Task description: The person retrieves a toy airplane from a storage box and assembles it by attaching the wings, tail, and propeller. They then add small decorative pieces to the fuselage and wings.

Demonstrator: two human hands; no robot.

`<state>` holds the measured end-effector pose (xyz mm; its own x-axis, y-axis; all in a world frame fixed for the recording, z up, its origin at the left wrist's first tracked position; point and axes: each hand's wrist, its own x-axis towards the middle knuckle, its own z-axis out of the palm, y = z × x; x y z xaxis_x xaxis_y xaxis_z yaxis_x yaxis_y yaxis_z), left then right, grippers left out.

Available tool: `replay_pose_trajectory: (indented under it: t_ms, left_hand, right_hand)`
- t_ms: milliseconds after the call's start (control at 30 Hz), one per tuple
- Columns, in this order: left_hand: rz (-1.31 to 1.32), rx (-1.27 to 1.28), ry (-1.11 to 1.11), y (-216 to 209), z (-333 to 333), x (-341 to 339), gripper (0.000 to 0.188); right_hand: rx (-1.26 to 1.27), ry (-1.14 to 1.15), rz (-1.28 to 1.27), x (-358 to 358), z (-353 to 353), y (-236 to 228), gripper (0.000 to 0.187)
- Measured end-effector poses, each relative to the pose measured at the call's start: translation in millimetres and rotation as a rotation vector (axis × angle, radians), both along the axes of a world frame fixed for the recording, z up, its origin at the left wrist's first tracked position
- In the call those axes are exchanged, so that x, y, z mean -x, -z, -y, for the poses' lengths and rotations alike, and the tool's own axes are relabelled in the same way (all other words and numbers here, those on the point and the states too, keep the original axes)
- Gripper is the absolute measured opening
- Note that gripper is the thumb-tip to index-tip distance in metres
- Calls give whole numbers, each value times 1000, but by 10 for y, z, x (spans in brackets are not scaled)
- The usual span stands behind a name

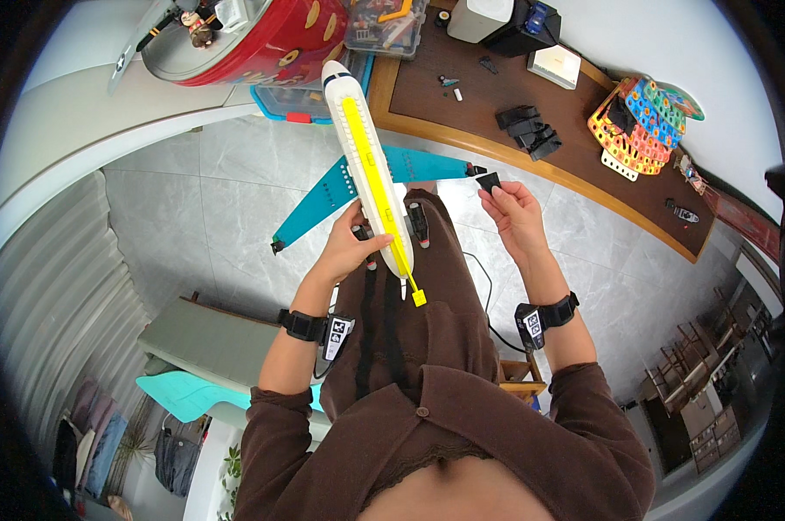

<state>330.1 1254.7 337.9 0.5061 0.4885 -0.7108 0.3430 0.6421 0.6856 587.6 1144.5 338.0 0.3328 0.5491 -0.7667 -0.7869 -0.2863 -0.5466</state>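
A toy airplane (pixel 382 187) with a white body, a yellow stripe along its top and teal wings is held over my lap, nose pointing away. My left hand (pixel 351 247) grips its rear body, thumb on top and the other fingers hidden underneath. Black-and-grey engine-like parts (pixel 419 224) sit beside the rear body. A small black piece (pixel 488 181) is pinched in my right hand (pixel 515 217), close to the right wing's black tip (pixel 476 170); I cannot tell if they touch. The left wing (pixel 310 204) also ends in a black part. A yellow tab (pixel 419 298) sticks out past the tail.
A brown desk (pixel 462 117) at the far right bears black pieces (pixel 528 130), colourful perforated panels (pixel 640 126) and a white box (pixel 555 67). At the far left stand a red drum (pixel 271 43) and clear plastic bins (pixel 384 30). A cable (pixel 489 295) runs beside my right leg.
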Motion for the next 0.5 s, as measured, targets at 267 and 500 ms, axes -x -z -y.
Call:
replay_pose_trajectory:
  t_ms: [267,500]
  left_hand:
    - [12,40,-77,65,-24,-18,73]
    - [14,6,-88,170,2,37,72]
  right_hand:
    - [-37,-88,7,-72,-1,53,13]
    - [8,-160,146,-261,-66,657,15]
